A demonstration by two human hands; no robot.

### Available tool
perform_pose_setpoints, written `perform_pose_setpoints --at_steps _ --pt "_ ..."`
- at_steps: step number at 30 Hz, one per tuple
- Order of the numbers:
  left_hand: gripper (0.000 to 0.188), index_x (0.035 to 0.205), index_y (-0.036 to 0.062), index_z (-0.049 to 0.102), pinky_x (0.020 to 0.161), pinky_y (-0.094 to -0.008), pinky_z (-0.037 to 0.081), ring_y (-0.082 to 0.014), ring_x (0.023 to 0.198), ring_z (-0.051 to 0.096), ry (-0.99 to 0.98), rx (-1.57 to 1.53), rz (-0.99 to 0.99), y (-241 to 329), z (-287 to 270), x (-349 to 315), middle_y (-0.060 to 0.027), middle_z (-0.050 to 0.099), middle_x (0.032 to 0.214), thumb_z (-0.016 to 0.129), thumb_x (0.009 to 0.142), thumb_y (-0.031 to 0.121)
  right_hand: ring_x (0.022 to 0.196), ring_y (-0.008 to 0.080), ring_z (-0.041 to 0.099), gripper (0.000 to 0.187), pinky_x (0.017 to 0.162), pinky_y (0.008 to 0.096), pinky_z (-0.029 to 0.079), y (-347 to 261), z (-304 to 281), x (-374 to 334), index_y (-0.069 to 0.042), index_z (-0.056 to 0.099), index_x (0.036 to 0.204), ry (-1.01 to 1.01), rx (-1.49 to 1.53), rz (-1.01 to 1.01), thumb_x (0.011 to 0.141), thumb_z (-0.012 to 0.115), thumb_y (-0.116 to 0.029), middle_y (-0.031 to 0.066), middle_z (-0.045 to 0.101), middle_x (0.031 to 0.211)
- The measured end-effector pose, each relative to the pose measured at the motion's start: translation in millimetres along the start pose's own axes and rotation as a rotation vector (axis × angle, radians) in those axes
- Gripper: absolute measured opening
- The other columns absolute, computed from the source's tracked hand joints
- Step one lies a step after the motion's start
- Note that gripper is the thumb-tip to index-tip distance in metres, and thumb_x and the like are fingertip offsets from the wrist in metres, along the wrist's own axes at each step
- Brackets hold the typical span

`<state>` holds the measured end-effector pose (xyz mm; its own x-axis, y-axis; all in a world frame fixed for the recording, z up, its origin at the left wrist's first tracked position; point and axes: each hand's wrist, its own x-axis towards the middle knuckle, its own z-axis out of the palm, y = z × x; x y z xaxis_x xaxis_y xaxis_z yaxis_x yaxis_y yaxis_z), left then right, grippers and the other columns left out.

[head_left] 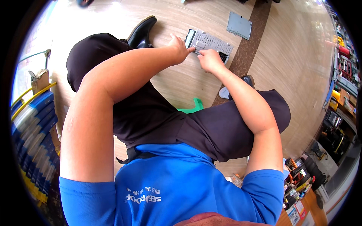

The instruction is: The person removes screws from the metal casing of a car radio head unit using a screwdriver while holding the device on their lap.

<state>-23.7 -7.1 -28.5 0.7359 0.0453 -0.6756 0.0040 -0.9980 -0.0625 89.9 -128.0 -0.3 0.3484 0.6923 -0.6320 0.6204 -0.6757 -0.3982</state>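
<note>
A flat metal box [213,40] with rows of slots in its top lies on the floor in front of me. It looks like the casing of an electronic device, with a dark opening at its near right corner. At its near left edge is my left hand [179,49], a fingertip touching the casing and another finger spread away. My right hand [210,61] is closed at the near edge, fingertips close to the left ones. Something thin may be between its fingers, too small to make out. Beyond the box lies a grey metal panel [239,25], flat on the floor.
My black boot [142,33] stands left of the box. A green plastic piece [193,107] shows between my legs. Blue and yellow racked goods [36,139] line the left side. Shelves of tools and parts [345,67] run along the right. A brown strip [249,47] crosses the floor.
</note>
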Motion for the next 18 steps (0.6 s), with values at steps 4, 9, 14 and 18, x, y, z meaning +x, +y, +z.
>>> perform_pose_setpoints --at_steps 4,9,14,18 --pt "0.063 0.159 0.0254 0.024 0.104 -0.0659 0.034 -0.0391 0.126 0.051 0.009 0.007 -0.002 2 -4 0 -0.0178 0.053 0.139 0.046 0.099 0.027 0.097 0.0380 0.068 0.034 0.087 0.0461 0.053 1 -2 -4 -0.008 0.067 0.124 -0.003 0.194 0.133 0.094 0.057 -0.019 0.0212 0.071 0.097" --pt "0.063 0.159 0.0249 0.024 0.104 -0.0655 0.034 -0.0387 0.126 0.051 -0.008 -0.008 -0.005 2 -8 -1 -0.0178 0.053 0.139 0.046 0.099 0.026 0.090 0.0381 0.068 0.030 0.082 0.0478 0.054 18 -5 -7 -0.011 0.070 0.120 0.171 -0.191 -0.164 0.092 0.059 -0.018 0.0206 0.071 0.093" --pt "0.063 0.159 0.0247 0.024 0.105 -0.0647 0.034 -0.0382 0.127 0.051 -0.018 -0.020 -0.014 3 -11 0 -0.0174 0.053 0.140 0.045 0.100 0.026 0.090 0.0379 0.067 0.025 0.081 0.0486 0.054 30 -4 -6 -0.013 0.071 0.112 0.264 -0.314 -0.281 0.091 0.060 -0.018 0.0177 0.069 0.094" --pt "0.064 0.159 0.0249 0.023 0.106 -0.0642 0.033 -0.0381 0.129 0.050 -0.044 -0.022 -0.017 3 -11 -1 -0.0172 0.052 0.141 0.046 0.100 0.026 0.092 0.0357 0.069 0.026 0.080 0.0482 0.055 26 -4 -8 -0.016 0.070 0.109 0.261 -0.353 -0.298 0.094 0.049 -0.017 0.0159 0.068 0.098"
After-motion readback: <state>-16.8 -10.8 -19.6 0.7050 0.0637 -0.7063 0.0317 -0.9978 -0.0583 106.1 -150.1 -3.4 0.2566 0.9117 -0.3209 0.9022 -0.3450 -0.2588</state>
